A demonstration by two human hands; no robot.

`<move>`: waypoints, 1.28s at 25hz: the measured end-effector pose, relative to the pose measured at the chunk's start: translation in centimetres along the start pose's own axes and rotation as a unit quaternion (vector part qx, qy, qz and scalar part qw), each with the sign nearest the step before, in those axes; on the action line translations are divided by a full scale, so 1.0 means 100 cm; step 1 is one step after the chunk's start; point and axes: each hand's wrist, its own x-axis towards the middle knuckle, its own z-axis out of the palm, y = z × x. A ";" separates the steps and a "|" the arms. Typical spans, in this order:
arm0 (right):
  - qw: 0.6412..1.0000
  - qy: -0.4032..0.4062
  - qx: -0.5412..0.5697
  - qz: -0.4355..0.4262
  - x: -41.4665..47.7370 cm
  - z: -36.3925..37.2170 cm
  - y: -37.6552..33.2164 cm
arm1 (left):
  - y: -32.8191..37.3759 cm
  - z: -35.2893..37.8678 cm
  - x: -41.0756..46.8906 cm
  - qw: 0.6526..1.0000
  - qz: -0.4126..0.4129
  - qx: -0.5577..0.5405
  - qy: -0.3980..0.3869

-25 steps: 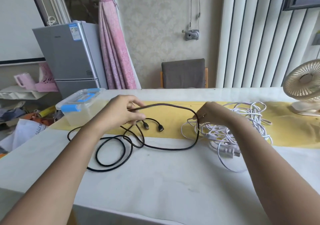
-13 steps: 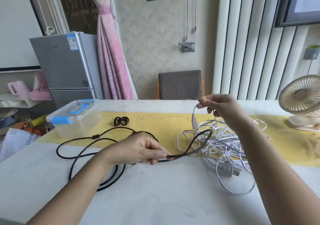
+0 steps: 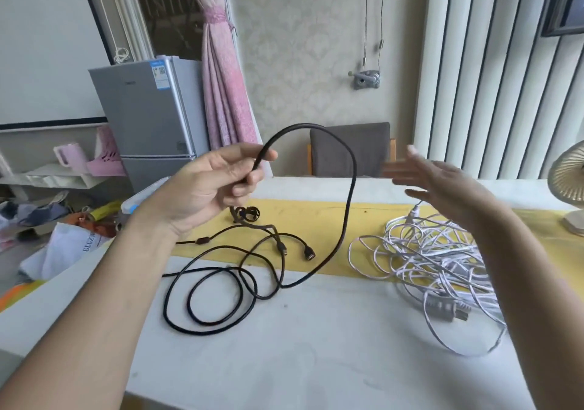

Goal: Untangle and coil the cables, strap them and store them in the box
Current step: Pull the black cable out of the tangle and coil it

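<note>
- Black cable (image 3: 355, 169) arches up from loose loops toward the table's (image 3: 316, 356) left edge, gripped in the left hand (image 3: 215, 188).
- Right hand (image 3: 442, 185) spread, empty, over the white tangle (image 3: 426, 258).
- Coiling looks underway; next, gather even loops.

The white bag (image 3: 68, 253) shows "BLGZ" printed sideways; the fridge (image 3: 148, 118) sticker (image 3: 158, 73) is too blurred to read

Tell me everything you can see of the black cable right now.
The black cable is thin, round and rubbery-looking. The left hand grips it raised, so one stretch arches up and drops to the table. The rest lies in loose overlapping loops, with two plug ends on the yellow runner and a small lump on one strand.
</note>
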 end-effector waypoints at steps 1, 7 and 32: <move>0.992 -0.101 0.076 -0.018 -0.003 0.015 -0.011 | 0.005 0.000 0.004 1.000 0.003 0.017 0.007; 0.961 -0.250 0.062 -0.101 -0.024 0.034 -0.042 | 0.016 -0.019 -0.012 0.996 -0.043 0.080 -0.021; 0.833 0.084 -0.546 0.027 -0.007 0.090 -0.002 | -0.122 -0.040 -0.003 0.767 -0.269 0.578 0.071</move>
